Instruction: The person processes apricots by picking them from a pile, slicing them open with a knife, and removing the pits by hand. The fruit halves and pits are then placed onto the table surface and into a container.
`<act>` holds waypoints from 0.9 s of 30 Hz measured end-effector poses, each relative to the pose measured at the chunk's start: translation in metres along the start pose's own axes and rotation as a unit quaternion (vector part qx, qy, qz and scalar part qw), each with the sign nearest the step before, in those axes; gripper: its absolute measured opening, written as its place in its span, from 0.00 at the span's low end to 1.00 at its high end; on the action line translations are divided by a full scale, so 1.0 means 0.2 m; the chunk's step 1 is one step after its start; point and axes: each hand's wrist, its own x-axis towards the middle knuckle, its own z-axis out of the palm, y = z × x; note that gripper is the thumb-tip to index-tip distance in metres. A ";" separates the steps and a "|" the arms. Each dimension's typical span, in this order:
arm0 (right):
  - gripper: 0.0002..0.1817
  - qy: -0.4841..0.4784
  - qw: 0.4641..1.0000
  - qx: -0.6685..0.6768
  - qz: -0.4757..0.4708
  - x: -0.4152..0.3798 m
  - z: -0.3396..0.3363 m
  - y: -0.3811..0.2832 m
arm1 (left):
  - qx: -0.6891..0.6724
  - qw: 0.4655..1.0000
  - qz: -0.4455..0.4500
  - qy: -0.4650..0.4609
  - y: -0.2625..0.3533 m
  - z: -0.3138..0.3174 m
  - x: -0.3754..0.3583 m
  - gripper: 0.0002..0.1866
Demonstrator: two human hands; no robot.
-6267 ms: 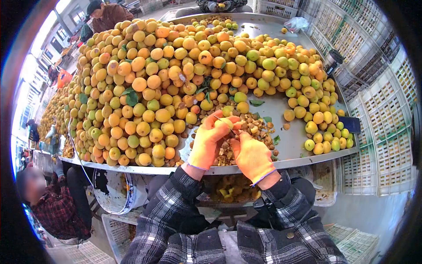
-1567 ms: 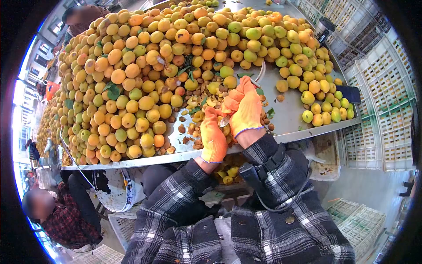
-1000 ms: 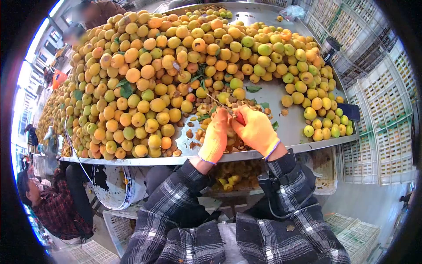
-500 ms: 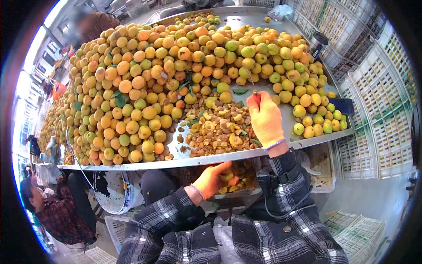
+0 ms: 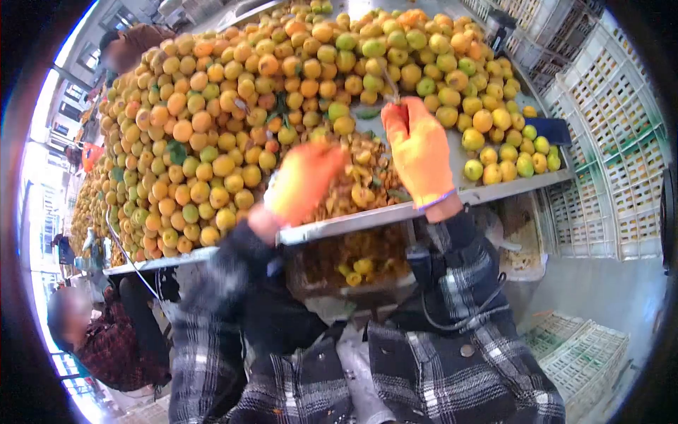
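Observation:
A large heap of apricots (image 5: 205, 131) covers the metal table. In my right hand (image 5: 421, 150), gloved in orange, the fingers are closed on a thin metal blade (image 5: 390, 83) that points away from me. My left hand (image 5: 307, 180), in a matching glove, hovers over the near part of the table; motion smears its fingers. Close beside and under it lies a pile of apricot pits and scraps (image 5: 364, 169). Below the table edge, a tub (image 5: 300, 279) holds opened yellow apricot pieces (image 5: 357, 270).
White plastic crates (image 5: 600, 141) are stacked along the right side, with more crates (image 5: 575, 346) on the floor. A dark flat box (image 5: 549, 131) sits at the table's right edge. One person (image 5: 116, 339) sits at lower left, another (image 5: 138, 46) beyond the heap.
My left hand has risen from the tub below the table edge to above the pit pile. The right hand still grips the blade. The view has shifted slightly.

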 end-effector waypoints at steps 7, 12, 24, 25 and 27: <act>0.15 -0.004 1.000 -0.024 0.005 -0.01 0.00 -0.02 | 0.258 0.959 -0.057 -0.097 -0.13 0.11 0.62 0.18; 0.15 -0.006 1.000 -0.029 -0.007 -0.01 -0.01 -0.02 | 0.299 0.950 -0.047 -0.079 -0.19 0.23 0.65 0.15; 0.19 -0.121 0.976 0.144 0.112 -0.07 0.01 -0.02 | -0.649 0.712 -0.268 -0.030 -0.17 0.01 0.27 0.16; 0.14 -0.148 0.960 0.206 0.120 -0.09 0.05 -0.02 | -0.655 0.710 -0.259 0.016 -0.13 0.04 0.22 0.18; 0.15 -0.198 0.927 0.279 0.154 -0.12 0.07 -0.07 | -0.732 0.642 -0.228 0.009 -0.16 0.08 0.13 0.20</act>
